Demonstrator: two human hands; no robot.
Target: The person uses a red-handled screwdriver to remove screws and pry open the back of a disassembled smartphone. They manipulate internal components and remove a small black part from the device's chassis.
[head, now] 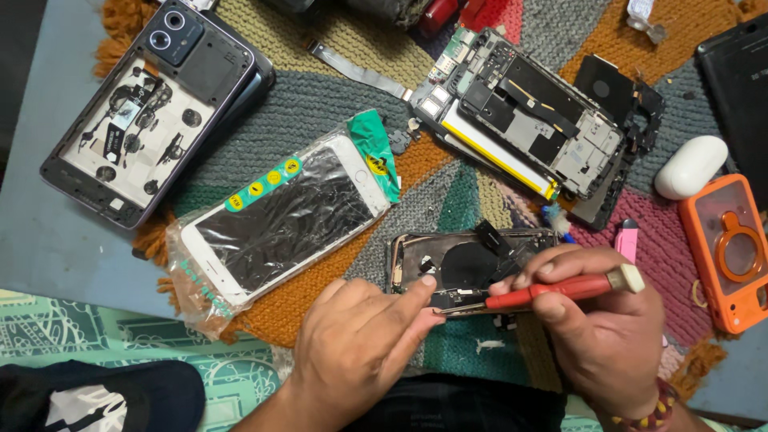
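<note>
Underneath everything, the knitted mat point(336, 112) in orange, grey and green covers the tabletop point(48, 232), soft enough that loose parts stay put. On it, well apart from my work, lie a stripped phone frame point(144, 120) with its camera block up, a white phone in a clear sleeve point(280, 220), and a gutted phone with its boards showing point(520, 112); an orange case point(732, 252) and a white earbud case point(690, 166) sit off to the right, out of reach of my elbows. Nearest me rests the opened phone back point(468, 264), flat, inside facing up. My left hand point(360, 344) pins its lower edge, forefinger pressing down so it cannot slide. My right hand point(600, 320) has its fingers point(552, 276) clamped on the red screwdriver point(552, 292), held nearly level, tip at the lower edge beside my left fingertip.
</note>
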